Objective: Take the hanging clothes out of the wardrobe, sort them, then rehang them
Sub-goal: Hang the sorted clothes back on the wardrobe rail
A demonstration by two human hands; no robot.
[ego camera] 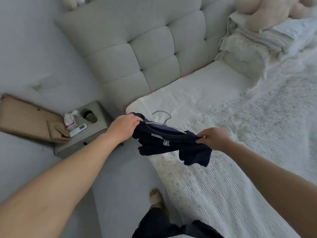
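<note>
— Fingers first: what have they got?

— Both sets are curled into cloth. My left hand (126, 125) pinches one shoulder of the navy shirt (171, 146), thumb over the bunched fabric at the far-left end. My right hand (214, 138) pinches the other shoulder at the near-right end. Neither hand has slack fingers, as far as I can see.

— Where is the shirt itself?

— Strung between the two hands, just above the near-left corner of the white bed cover (223, 194). Its body sags below the right hand and looks to touch the cover, though I cannot tell for sure.

— And the hanger?

— The wire hanger (163, 115) is inside the neck. Its hook pokes out on the far side, away from me, over the bed. Its long axis runs with the shirt's shoulders, from far-left to near-right, so it lies straight along the line joining my hands.

— Which hand is nearer the hook?

— The left, by a little. I judge the next move turns on that: either hand can slide the hanger arm out through the neck, along that same line.

— Anything beside you?

— A nightstand (96, 107) stands to the left, well apart from the shirt.
</note>
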